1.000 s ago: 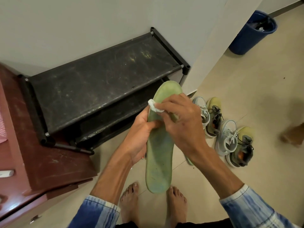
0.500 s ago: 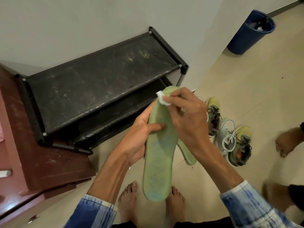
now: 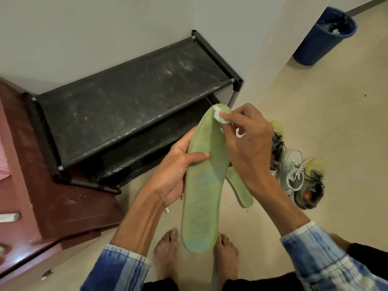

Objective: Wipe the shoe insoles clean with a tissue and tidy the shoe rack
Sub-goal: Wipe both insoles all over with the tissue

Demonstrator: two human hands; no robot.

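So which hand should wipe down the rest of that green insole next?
The right hand, probably. It already pinches the tissue against the insole at its far tip, so it can simply drag downward. The left hand is busy gripping the insole's middle to steady it.

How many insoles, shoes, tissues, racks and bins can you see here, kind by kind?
Insoles: 2, one held, one on the floor
Shoes: 4, in a cluster
Tissues: 1
Shoe racks: 1
Bins: 1
Total: 9
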